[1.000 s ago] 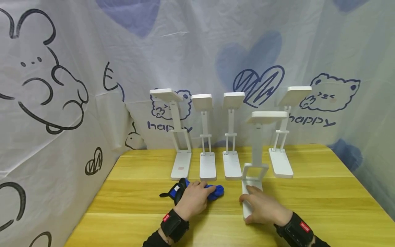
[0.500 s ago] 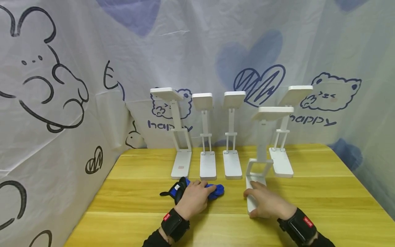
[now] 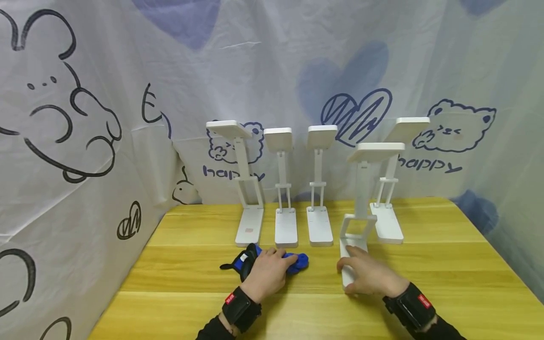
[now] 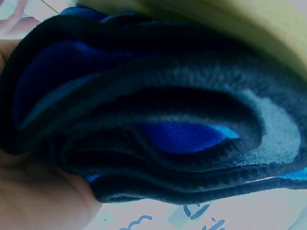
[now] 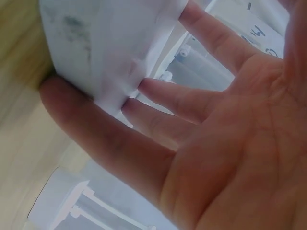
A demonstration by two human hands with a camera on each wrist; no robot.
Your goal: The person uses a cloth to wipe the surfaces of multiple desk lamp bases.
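Note:
My right hand (image 3: pixel 369 273) holds a white folding phone stand (image 3: pixel 361 189) by its flat base, fingers over the base and at its edges. In the right wrist view the fingertips (image 5: pixel 148 86) meet the side of the stand's base (image 5: pixel 120 38), low over the wood. The stand is upright, its top plate overlapping the rightmost stand behind. My left hand (image 3: pixel 265 274) grips a folded blue cloth (image 3: pixel 299 263) with black edging on the table; part of it is hidden under the palm. Close up, the left wrist view shows the cloth's layered folds (image 4: pixel 192 139).
Along the back of the wooden table (image 3: pixel 178 274) stand several similar white stands: one at the left (image 3: pixel 250 226), two in the middle (image 3: pixel 286 229) and one at the right (image 3: pixel 386 224). A printed curtain (image 3: pixel 276 56) hangs behind and at the left side.
My right hand has shifted the stand slightly right and away from me, toward the back row. The left hand and the cloth have stayed in place.

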